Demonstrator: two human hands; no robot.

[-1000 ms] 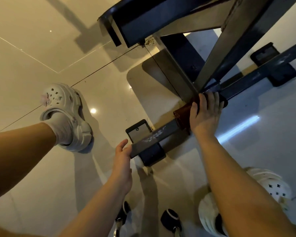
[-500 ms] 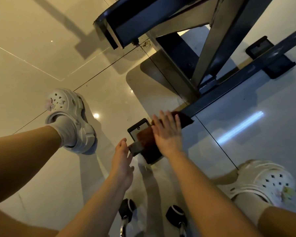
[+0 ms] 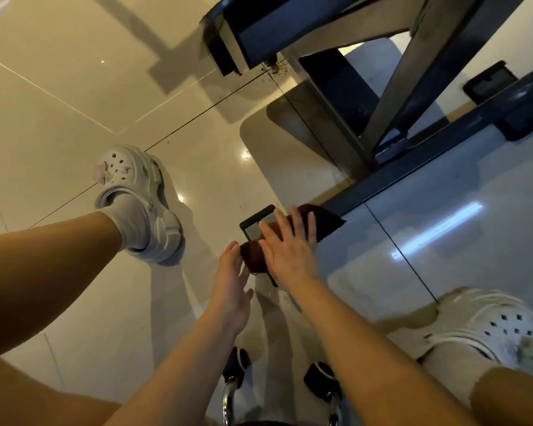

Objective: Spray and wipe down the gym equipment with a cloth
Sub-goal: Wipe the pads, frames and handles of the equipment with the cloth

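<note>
- Your right hand (image 3: 290,247) lies flat, fingers straight and spread, pressing the dark brown cloth (image 3: 323,224) onto the low base bar (image 3: 419,167) of the gym equipment, at its near end by the floor.
- Your left hand (image 3: 233,284) is relaxed and holds nothing, its fingertips just touching the cloth's near edge.
- The cloth is likely soft, light and limp; it will bunch, so keep your palm over its middle.
- The steel bar is rigid; wrap the cloth round its edges.
</note>
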